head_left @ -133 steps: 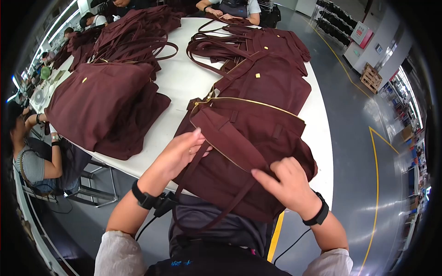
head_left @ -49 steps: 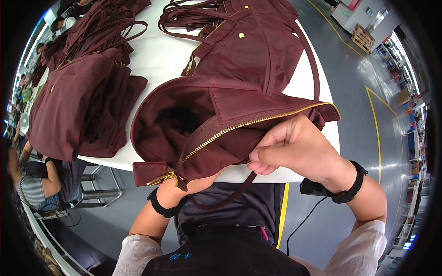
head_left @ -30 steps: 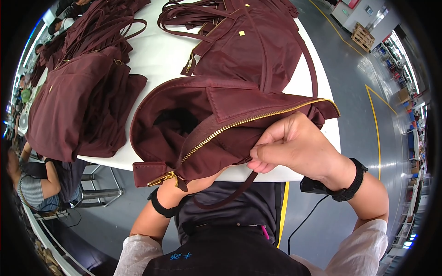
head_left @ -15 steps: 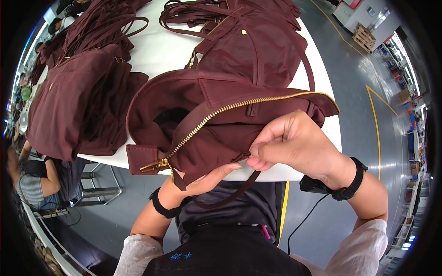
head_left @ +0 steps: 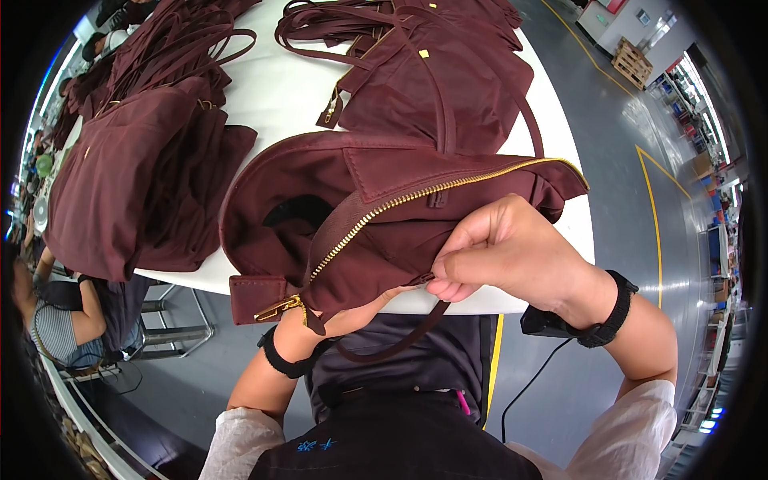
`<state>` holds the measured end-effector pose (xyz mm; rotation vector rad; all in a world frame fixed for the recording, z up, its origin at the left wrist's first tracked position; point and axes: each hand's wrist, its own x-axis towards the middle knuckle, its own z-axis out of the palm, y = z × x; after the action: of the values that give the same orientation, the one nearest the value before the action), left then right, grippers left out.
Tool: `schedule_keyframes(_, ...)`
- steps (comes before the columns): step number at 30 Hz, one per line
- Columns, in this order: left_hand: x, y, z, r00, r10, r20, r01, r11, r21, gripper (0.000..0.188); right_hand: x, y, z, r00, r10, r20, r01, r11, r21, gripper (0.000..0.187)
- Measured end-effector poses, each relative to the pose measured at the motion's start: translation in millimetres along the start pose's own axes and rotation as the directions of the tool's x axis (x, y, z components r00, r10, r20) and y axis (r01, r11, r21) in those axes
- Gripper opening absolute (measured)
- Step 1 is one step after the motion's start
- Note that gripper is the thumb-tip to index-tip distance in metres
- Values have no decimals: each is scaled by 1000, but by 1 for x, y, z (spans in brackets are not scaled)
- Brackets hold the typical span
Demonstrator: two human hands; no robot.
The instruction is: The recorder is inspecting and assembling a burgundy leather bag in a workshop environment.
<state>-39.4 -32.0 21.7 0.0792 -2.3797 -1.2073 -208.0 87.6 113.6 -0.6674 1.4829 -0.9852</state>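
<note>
A dark maroon fabric handbag (head_left: 384, 172) lies unzipped at the table's near edge, its mouth toward me. A gold-toothed zipper curves along the opening, and its gold slider (head_left: 280, 309) hangs at the left end beside a stitched tab. My right hand (head_left: 508, 256) pinches the near rim of the bag between thumb and fingers; the pinched bit is mostly hidden. From below, my left hand (head_left: 352, 318) holds the near side, its fingers covered by the fabric. A dark round patch shows inside the bag. One strap (head_left: 400, 346) loops down toward my lap.
More maroon bags (head_left: 136, 184) are heaped at the left of the white table (head_left: 280, 88). Another bag (head_left: 448, 88) with long straps lies just beyond mine. A person (head_left: 68, 316) sits at the far left near a metal stool (head_left: 180, 320). A wooden pallet (head_left: 632, 64) stands back right.
The bag's left end with the slider has shifted slightly right and toward me. My left thumb has slipped further under the fabric. My right hand keeps its pinch almost in place.
</note>
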Motion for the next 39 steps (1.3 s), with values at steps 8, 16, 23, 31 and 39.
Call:
schedule_keyframes(8,0,1,0,999,-9,49,7,999,45,23,1,0,1,1000,15,-7,-15,1000,-5,11)
schedule_keyframes(16,-1,-2,0,1000,-10,21,9,1000,29,24,0,3,3,999,-49,-8,49,999,6,13)
schedule_keyframes(23,-1,-3,-1,999,-38,34,38,999,9,22,2,3,1,1000,-6,-13,6,1000,-2,7)
schedule_keyframes(31,-8,-9,1,997,-79,-26,76,991,-108,17,3,4,-2,995,-89,40,91,995,-50,5)
schedule_keyframes(39,-9,-10,1,995,-82,-63,70,984,-167,17,1,4,-3,841,-520,150,518,695,-499,6)
